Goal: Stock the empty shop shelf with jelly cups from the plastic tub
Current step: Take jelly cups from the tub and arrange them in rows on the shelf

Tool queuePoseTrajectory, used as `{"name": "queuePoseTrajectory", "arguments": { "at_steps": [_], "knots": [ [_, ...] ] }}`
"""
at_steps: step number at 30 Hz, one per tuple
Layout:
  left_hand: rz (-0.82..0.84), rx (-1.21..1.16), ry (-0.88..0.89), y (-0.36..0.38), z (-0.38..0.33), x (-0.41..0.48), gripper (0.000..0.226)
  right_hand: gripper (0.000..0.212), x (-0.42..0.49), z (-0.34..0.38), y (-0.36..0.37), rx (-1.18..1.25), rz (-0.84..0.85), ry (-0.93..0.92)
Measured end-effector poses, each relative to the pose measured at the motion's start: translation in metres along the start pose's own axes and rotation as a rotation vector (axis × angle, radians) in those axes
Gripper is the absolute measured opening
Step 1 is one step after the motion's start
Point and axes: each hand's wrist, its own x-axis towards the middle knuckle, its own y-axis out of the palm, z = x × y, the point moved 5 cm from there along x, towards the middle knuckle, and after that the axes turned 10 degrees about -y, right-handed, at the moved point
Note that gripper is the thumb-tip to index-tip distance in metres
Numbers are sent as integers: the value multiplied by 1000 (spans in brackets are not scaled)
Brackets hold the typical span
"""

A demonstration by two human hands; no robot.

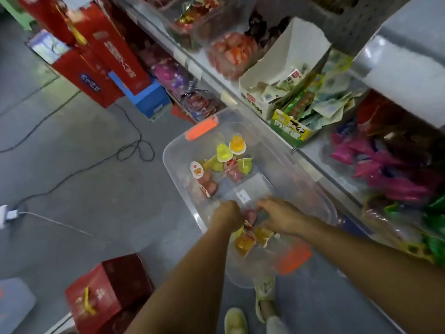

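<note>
A clear plastic tub (177, 150) with orange clip handles sits on the floor beside the shelving. Several jelly cups (222, 153), yellow, orange, green and pink, lie loose at its far end. More jelly cups (244, 242) lie at the near end under my hands. My left hand (227, 214) is curled inside the tub, fingers closed around jelly cups. My right hand (280, 216) reaches in beside it, fingers bent over a pink cup (250, 216) between the two hands. An empty grey shelf surface (404, 68) shows at the upper right.
Shelves on the right hold snack packets, an open white carton (289, 68) and pink bags (390, 172). Red gift boxes (108, 51) stand at the back left and another (108, 292) near my left arm. Cables (134, 148) trail across the grey floor. My shoes (265, 292) are below the tub.
</note>
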Motion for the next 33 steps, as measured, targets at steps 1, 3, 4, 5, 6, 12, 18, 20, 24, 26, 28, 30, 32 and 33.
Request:
{"name": "queuePoseTrajectory", "arguments": {
  "at_steps": [1,3,4,5,6,12,18,20,24,26,28,30,32,33],
  "knots": [
    [-9,43,-17,12,0,11,33,39,11,-5,8,-10,8,5],
    [-24,65,-55,30,0,27,33,45,33,-15,26,-87,42,3],
    [-28,73,-69,37,2,34,32,48,43,-20,36,-136,68,-4],
    [-36,75,-72,44,3,40,32,50,52,-24,45,-175,88,-18],
    [-40,70,-78,49,4,45,31,51,59,-26,51,-214,106,-34],
    [-15,-16,-152,64,14,68,25,47,84,-40,70,-287,138,-76],
    [20,-118,-258,67,18,77,25,38,89,-45,68,-269,139,-94],
    [51,-145,-272,64,15,75,29,45,87,-48,64,-256,138,-37],
    [105,-263,-330,51,12,64,49,60,69,-55,45,-77,40,169],
    [141,-340,-333,42,11,56,59,57,56,-57,31,30,-14,223],
    [125,-443,-300,28,10,44,56,60,40,-54,18,174,-56,249],
    [104,-623,-259,14,10,26,50,64,26,-50,10,365,-116,273],
    [112,-814,-212,0,11,-1,50,50,6,-35,-2,625,-192,309],
    [125,-876,-188,-7,12,-15,51,41,-6,-25,-7,752,-197,328]
  ]
}}
